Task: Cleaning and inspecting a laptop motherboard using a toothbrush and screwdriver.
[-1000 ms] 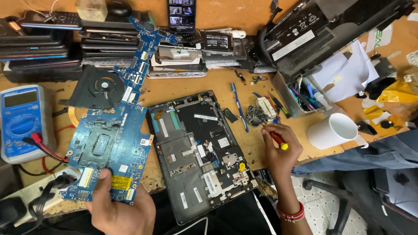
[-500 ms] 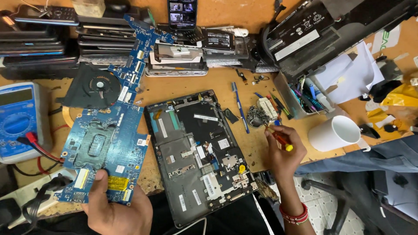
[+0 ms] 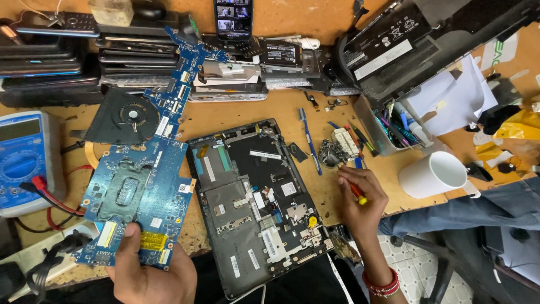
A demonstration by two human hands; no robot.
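A blue circuit board [image 3: 138,191] is being held at its near edge by the left hand [image 3: 149,270], thumb pressed on top, remaining fingers curled underneath and hidden. The board is lying over the wooden bench [image 3: 242,112], its narrow arm stretching up to the black fan [image 3: 124,115]. A small screwdriver [image 3: 355,192] with a red and yellow handle is being gripped in the right hand [image 3: 360,202], fingers closed around it, tip pointed at a pile of screws [image 3: 332,152]. An opened laptop base [image 3: 256,202] is lying between both hands. A blue multimeter [image 3: 22,157] is sitting at far left, a white mug [image 3: 436,174] at right.
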